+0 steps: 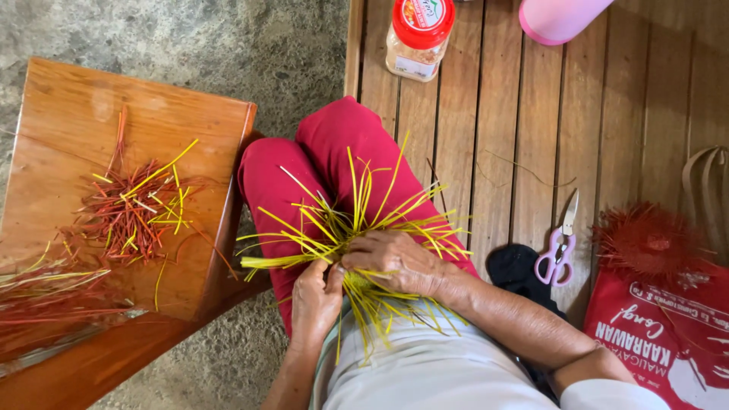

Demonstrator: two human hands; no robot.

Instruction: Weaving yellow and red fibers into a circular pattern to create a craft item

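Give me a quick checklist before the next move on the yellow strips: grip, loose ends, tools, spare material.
1. Both hands on the work: left hand and right hand both press the bundle of yellow strips on the lap. Ok.
2. Centre of the bundle visible: covered by the hands. Cannot tell.
3. Loose ends free: strips fan out over the red trousers, none seen caught. Ok.
4. Scissors handy: lying on the wooden floor on the right-hand side, touched by neither hand. Ok.
5. Spare strips: red and yellow pieces heaped on the wooden stool at the left. Ok.
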